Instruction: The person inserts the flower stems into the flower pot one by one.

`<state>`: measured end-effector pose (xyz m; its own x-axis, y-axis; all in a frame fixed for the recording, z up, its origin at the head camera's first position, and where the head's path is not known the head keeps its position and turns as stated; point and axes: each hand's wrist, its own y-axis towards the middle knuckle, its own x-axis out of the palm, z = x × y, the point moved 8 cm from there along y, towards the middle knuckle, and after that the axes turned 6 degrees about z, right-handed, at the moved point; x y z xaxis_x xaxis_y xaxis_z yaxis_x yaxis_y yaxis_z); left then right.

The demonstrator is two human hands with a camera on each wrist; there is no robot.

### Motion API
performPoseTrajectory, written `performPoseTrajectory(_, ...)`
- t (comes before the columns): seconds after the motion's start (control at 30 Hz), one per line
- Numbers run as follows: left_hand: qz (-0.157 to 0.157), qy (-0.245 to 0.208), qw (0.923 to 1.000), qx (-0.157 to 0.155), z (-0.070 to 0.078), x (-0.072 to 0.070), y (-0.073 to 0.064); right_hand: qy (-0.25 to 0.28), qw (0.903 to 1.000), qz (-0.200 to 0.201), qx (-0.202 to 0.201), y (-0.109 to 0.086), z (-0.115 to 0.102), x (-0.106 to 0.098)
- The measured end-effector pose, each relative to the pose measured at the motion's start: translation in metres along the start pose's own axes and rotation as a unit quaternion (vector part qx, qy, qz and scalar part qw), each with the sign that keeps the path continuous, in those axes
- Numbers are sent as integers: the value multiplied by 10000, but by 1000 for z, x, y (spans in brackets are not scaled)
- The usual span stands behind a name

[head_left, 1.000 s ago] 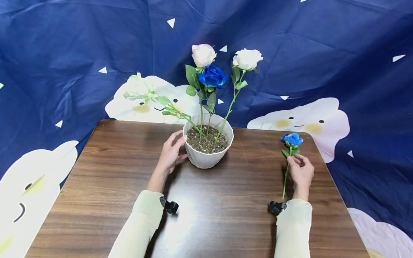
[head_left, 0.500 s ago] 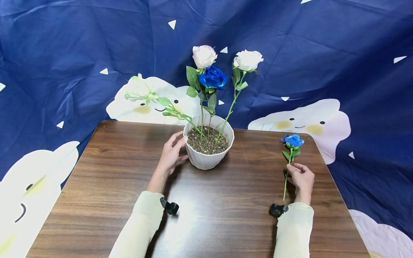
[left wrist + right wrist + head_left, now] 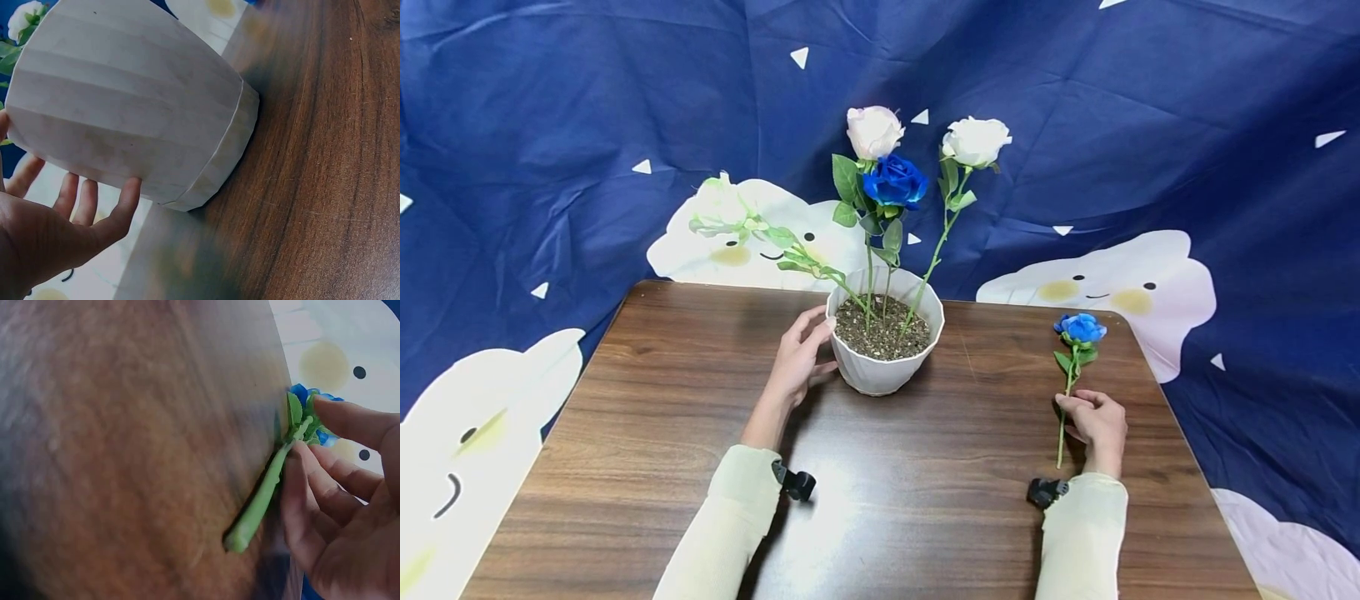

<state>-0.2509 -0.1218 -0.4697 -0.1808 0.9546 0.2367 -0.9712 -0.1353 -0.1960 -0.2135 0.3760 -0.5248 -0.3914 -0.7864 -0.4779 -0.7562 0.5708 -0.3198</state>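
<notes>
In the head view, my left hand (image 3: 795,358) rests its spread fingers against the left side of a white faceted flowerpot (image 3: 880,375). The left wrist view shows those fingers (image 3: 128,194) along the white pot wall. Soil (image 3: 883,329) in the pot bears a blue rose (image 3: 895,181), a pale pink rose (image 3: 875,132), a white rose (image 3: 976,142) and a pale, leaning rose (image 3: 722,204). To the right, my right hand (image 3: 1097,425) pinches the green stem (image 3: 259,506) of a second blue rose (image 3: 1080,327) lying on the table, its thumb and fingertips on either side.
The brown wooden table (image 3: 925,500) ends at a rear edge just behind the pot. A dark blue cloth (image 3: 700,92) with white clouds and triangles hangs behind it. Small black cameras (image 3: 795,482) sit on both wrists.
My right hand has slid down the stem, away from the blue bloom towards the cut end. The loose rose has shifted only slightly. My left hand stays at the pot.
</notes>
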Motion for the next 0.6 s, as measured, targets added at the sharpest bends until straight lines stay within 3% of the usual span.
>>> performPoseTrajectory(0.23,9,1,10000,-15,0,0,-1,-488,9985,14,-241,2,-3,2)
performPoseTrajectory(0.6,-6,30,10000,-30,0,1,1,373,9988,-318,23,-1,-3,12)
